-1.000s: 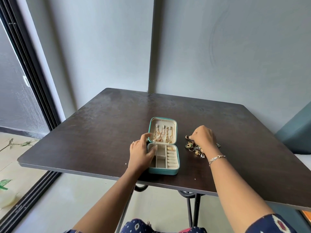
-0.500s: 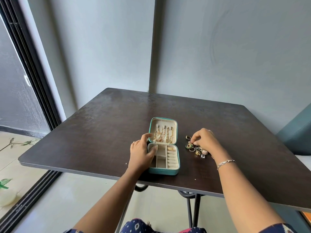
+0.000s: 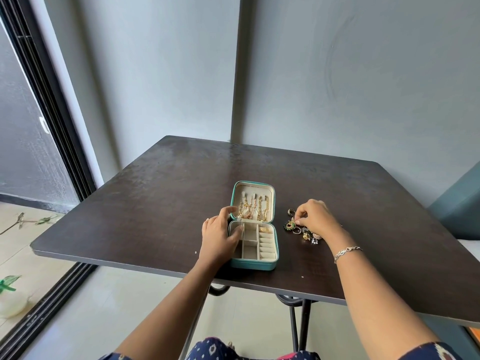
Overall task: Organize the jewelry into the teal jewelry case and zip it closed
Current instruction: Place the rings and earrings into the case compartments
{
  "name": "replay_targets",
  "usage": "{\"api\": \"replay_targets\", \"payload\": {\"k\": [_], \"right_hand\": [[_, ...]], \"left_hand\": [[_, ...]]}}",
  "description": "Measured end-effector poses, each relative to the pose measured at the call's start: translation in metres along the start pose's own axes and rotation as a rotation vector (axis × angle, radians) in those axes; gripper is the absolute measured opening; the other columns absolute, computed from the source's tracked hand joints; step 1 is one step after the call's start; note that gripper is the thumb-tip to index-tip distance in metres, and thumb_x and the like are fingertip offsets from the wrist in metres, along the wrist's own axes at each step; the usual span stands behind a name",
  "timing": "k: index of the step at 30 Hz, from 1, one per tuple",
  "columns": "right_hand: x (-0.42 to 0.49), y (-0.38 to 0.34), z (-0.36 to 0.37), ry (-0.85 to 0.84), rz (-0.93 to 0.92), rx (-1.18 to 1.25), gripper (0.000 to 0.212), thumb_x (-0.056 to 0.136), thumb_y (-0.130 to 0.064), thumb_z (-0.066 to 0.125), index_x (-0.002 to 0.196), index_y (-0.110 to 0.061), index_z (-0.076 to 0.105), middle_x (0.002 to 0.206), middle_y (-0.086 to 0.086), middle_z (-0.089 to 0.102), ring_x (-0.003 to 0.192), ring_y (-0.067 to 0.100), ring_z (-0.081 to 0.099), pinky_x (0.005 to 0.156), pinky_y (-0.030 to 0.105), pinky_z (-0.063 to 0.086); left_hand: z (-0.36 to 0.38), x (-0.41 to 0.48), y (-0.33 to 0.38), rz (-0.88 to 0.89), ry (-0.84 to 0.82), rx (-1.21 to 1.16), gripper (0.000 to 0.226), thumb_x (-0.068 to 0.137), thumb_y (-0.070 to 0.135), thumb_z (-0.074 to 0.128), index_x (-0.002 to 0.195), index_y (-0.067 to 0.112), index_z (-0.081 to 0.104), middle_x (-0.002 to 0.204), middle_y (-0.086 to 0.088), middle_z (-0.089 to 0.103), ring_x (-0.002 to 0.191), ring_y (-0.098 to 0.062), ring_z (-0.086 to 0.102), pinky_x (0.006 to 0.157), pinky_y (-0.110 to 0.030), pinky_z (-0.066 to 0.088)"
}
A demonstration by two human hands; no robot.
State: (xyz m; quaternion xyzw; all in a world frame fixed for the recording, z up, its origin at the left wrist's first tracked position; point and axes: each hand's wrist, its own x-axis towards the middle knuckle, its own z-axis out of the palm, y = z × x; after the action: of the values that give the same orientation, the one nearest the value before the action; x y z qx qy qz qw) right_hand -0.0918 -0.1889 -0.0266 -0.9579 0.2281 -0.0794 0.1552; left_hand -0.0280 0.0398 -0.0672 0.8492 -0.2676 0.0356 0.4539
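Note:
The teal jewelry case [image 3: 253, 265] lies open near the table's front edge, with gold chains [image 3: 253, 210] hanging in its raised lid and one gold piece in a ring slot. My left hand [image 3: 220, 236] rests on the case's left side, thumb at the hinge and fingers over the left compartment. A small pile of loose jewelry [image 3: 298, 229] lies on the table to the right of the case. My right hand [image 3: 315, 219] hovers over that pile, its thumb and forefinger pinching a small piece at the pile's top.
The dark wooden table [image 3: 155, 203] stands in a grey wall corner. A teal seat [image 3: 459, 203] is at the right. A sliding door frame [image 3: 52, 126] runs along the left, with floor beyond.
My right hand drew back toward me over the pile and now pinches a small piece. The left hand and the case stayed put.

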Motion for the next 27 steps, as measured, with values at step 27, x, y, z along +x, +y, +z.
{"api": "replay_targets", "payload": {"k": [27], "right_hand": [[-0.051,-0.076,0.003,-0.263,-0.335,0.574,0.024,0.089,-0.009,0.057,0.074,-0.028,0.055,0.076,-0.013,0.055,0.076,0.006,0.050,0.079,0.027,0.043]], "left_hand": [[-0.003,-0.010,0.006,0.309,0.116,0.094,0.019,0.083,0.028,0.050,0.085,0.013,0.061,0.089,0.000,0.068,0.086,-0.023,0.063,0.077,-0.033,0.035]]}}
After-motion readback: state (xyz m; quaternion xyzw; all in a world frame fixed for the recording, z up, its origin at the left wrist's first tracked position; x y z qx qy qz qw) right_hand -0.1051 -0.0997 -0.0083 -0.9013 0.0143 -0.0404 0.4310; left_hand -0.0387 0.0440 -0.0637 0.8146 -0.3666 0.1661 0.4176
